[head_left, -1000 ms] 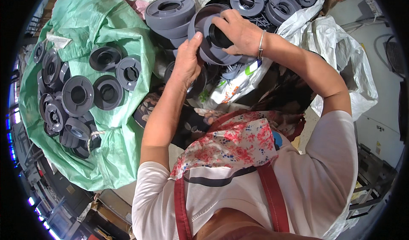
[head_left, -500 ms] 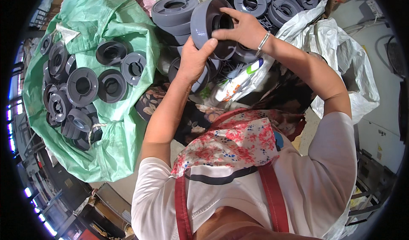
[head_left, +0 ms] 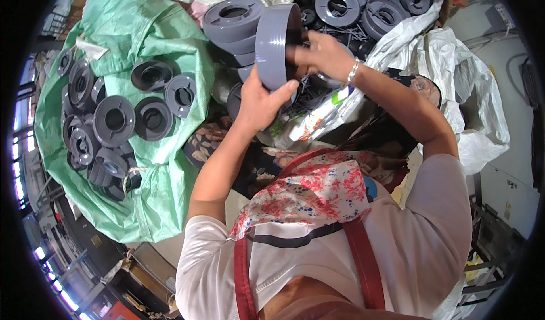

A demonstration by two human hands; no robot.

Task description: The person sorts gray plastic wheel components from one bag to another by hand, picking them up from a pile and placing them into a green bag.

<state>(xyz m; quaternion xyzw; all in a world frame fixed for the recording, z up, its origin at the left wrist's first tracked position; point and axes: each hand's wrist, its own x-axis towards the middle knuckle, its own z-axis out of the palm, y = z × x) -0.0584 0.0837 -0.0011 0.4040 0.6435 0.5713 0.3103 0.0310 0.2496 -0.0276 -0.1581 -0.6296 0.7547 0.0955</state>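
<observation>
My left hand (head_left: 262, 101) grips a large round grey plastic part (head_left: 271, 47) from below, thumb on the near rim and fingers around the outside. The part stands tilted on edge, with its hollow side facing right. At that hollow side is my right hand (head_left: 326, 56), its fingertips smeared by motion; whether they touch the inside cannot be made out. Just left of the held part rises a stack of similar grey round parts (head_left: 234, 14). More grey flanged rings (head_left: 338, 6) lie in a heap at the far right, among thin dark plastic pieces.
A green woven sack (head_left: 170, 201) on the left holds several grey rings (head_left: 114, 120). White plastic sacking (head_left: 474, 93) spreads on the right, beside a pale cabinet (head_left: 508, 189). A floral cloth (head_left: 306, 189) covers my lap.
The held part has turned so its outer wall shows more and its hollow faces right. My right hand has come off its upper rim and moved slightly down and right.
</observation>
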